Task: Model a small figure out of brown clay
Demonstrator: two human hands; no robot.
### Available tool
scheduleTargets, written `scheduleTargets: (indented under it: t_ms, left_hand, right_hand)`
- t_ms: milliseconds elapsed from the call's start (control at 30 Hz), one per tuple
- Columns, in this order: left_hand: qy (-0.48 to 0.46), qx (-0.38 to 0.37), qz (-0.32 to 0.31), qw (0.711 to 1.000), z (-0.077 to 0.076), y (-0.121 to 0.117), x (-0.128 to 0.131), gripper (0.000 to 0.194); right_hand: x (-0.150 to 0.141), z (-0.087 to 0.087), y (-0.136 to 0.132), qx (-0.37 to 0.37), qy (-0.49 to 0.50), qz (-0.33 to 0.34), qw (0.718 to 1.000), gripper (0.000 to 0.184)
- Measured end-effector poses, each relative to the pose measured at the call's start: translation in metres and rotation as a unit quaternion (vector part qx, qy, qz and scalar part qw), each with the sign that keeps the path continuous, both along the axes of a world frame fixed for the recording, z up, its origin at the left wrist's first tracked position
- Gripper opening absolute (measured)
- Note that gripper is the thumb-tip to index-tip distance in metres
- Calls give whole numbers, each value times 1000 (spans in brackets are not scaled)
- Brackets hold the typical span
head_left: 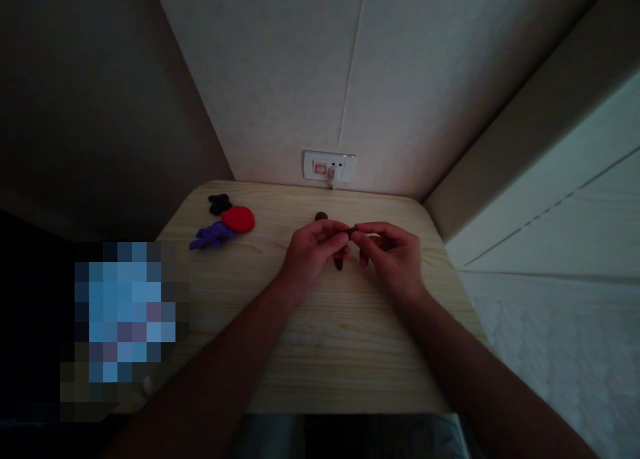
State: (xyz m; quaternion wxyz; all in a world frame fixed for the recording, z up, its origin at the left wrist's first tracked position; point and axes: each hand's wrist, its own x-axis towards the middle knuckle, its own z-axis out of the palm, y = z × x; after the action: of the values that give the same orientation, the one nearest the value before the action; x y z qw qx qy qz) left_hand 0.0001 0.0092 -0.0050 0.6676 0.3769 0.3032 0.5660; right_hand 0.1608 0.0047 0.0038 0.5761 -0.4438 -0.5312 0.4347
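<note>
Over the middle of the wooden table, my left hand (315, 249) and my right hand (393, 252) meet at the fingertips. Both pinch a small dark brown piece of what looks like modelling clay (352, 234), mostly covered by the fingers. Below and behind my left hand lies more brown clay (339, 264); its rounded far end (321, 215) shows beyond the fingers. Whether these two ends are one long piece cannot be seen, as the hand hides the middle.
On the table (310, 352), at the far left, a flat red disc (239, 219) touches purple strips (215, 234) and dark lumps (219, 204). A wall socket (330, 167) with a plug sits behind the table. A pixelated patch (125, 312) covers the left edge; white quilted bedding (550, 359) is at right.
</note>
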Motion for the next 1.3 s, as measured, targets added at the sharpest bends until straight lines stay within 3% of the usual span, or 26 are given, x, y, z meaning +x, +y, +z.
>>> scheduleTargets:
  t_ms: [200,433,567,900,1000,1100,1300]
  left_hand:
    - [21,2,29,999,-1,-1,-2,34]
    - [4,1,11,1000,-3,2,0,35]
    - [-3,4,2,1000,-4,2,0,37]
    - [-20,-1,-5,1000,0,0,2,37]
    - [-30,-14,8,999,1,0,1,39]
    - [-35,-25,0,999,3,0,-1,40]
    - [-52,-26,-47,997,4,-1,-1,38]
  right_hand:
    - [2,-3,-2,55,-66,14,996,32]
    - [0,-5,-4,70,-79,17,994,24]
    - [0,-8,-4,118,-107,16,987,18]
    - [2,-5,-9,203,-189,-35,960,14]
    - [-1,-4,-11,167,-141,-15,976,16]
    - [-3,-3,-9,71,-43,14,996,26]
    - [-3,0,0,-34,103,100,989,34]
